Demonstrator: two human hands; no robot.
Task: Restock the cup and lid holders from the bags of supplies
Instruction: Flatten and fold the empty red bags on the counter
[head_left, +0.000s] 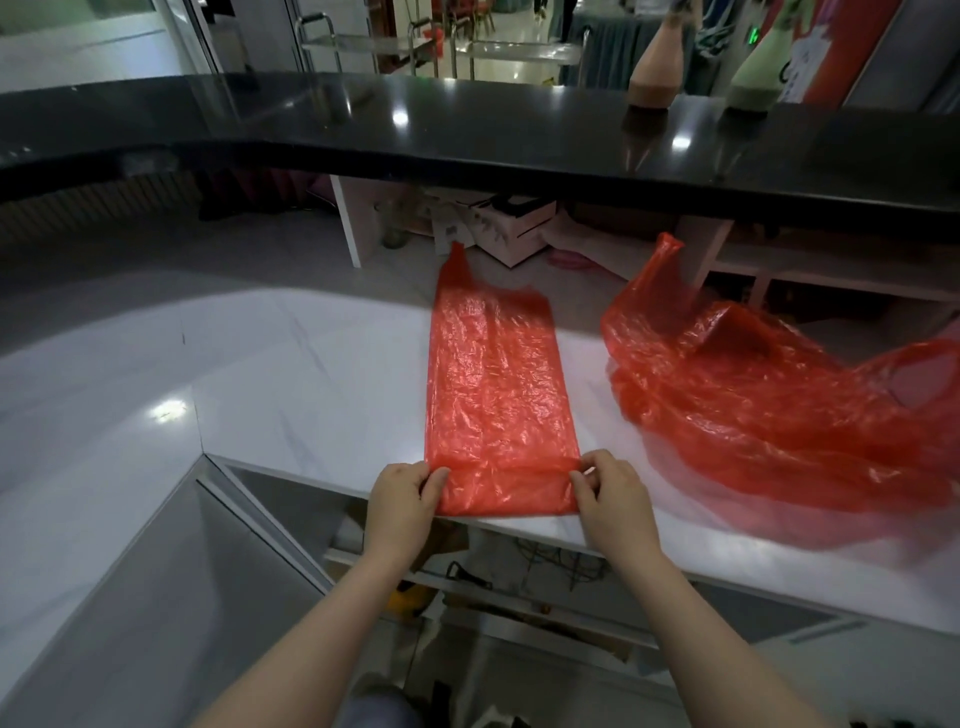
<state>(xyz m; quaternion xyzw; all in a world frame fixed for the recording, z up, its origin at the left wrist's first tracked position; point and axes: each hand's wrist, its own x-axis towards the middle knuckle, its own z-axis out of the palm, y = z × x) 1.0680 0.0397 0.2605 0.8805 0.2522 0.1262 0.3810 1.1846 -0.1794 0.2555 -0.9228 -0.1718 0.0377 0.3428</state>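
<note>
Two red plastic bags lie on the white marble-look counter (291, 374). The nearer one, a flattened red bag (493, 384), is smoothed into a long narrow strip that runs away from the person, its handle end pointing toward the back of the counter and its near end at the counter's front edge. That near end is turned over in a short fold, so a doubled band of plastic lies across the strip's width.

The left hand (402, 501) pinches the left corner of the fold, thumb on top and fingers curled beneath the edge. The right hand (613, 506) pinches the right corner in the same manner, thumb and forefinger closed on the plastic, the remaining fingers curled in. Both forearms reach in from the bottom of the view, bare to the elbow.

To the right, well apart from the strip, the crumpled red bag (769, 415) sits loose and puffed, one handle loop standing up at its back and another trailing off toward the right edge; part of it is blurred.

Behind the work surface a raised black glossy ledge (467, 135) crosses the whole view. On it at the far right stand a tan bottle-shaped vase (655, 67) and a green bottle-shaped vase (763, 67), near each other. Under the ledge, open white shelving (353, 218) holds a box and other items too dim to name. Below the counter's front edge, more shelves show tangled cables and unclear objects.
</note>
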